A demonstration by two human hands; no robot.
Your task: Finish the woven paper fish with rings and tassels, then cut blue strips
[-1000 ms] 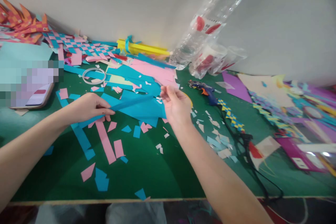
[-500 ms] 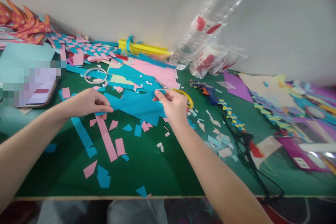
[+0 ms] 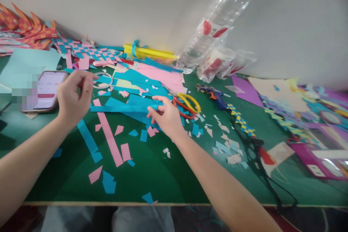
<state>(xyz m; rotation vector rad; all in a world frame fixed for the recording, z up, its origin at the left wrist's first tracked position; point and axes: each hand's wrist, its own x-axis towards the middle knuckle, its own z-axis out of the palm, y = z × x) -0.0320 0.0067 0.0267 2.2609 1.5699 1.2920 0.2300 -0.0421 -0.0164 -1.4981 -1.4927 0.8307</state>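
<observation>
A long blue paper strip (image 3: 122, 109) stretches sideways over the loose blue paper sheets. At its right end my right hand (image 3: 167, 117) grips it, the strip passing between thumb and fingers. My left hand (image 3: 74, 96) is raised off the strip's left end, between the phone and a silver ring-shaped roll (image 3: 103, 79). Its fingers are curled closed, and what they hold, if anything, is hidden. Under the blue strip's left part lies a pink paper strip (image 3: 110, 136). Scissors (image 3: 187, 105) with yellow and red handles rest just beyond my right hand.
A phone (image 3: 49, 90) lies on the left. Woven pink-and-blue paper pieces (image 3: 87, 50) and a yellow paper bundle (image 3: 150, 53) are along the wall. A plastic bottle (image 3: 217, 25) leans there. A glue gun (image 3: 213, 94) with a cable lies right. Paper scraps are scattered around.
My left hand has moved up and left, away from the blue paper. My right hand has come left and slightly down. The strip now shows flat, and the scissors' handles are uncovered.
</observation>
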